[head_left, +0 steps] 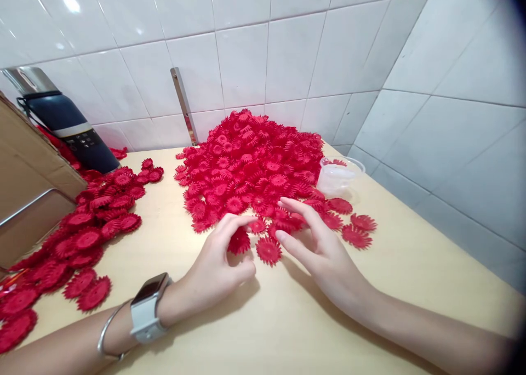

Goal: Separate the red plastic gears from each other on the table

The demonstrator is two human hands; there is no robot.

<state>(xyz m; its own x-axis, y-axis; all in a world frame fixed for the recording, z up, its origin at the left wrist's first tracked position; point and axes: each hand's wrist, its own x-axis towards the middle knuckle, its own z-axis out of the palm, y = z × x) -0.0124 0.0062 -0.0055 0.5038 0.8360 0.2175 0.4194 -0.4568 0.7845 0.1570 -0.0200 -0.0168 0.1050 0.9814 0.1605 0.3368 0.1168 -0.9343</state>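
Observation:
A large heap of red, fringed flower-shaped pieces [250,161] rises on the pale table against the tiled wall. At its front edge is my left hand [224,257], wearing a watch [150,306], with thumb and fingers apart around a red piece [239,241] lying behind them. My right hand [316,243] hovers opposite, its thumb and index finger spread near the loose pieces. Between the two hands a single red flower piece [268,250] shows plainly. Neither hand visibly grips anything. Some fingers of both hands are hidden from this angle.
To the right of the heap stands a clear plastic cup [337,176]. More red pieces [88,238] lie along the left, beside a cardboard box [33,183] and a dark blue bottle [78,125]. A metal strip [184,106] leans on the tiled wall [242,51].

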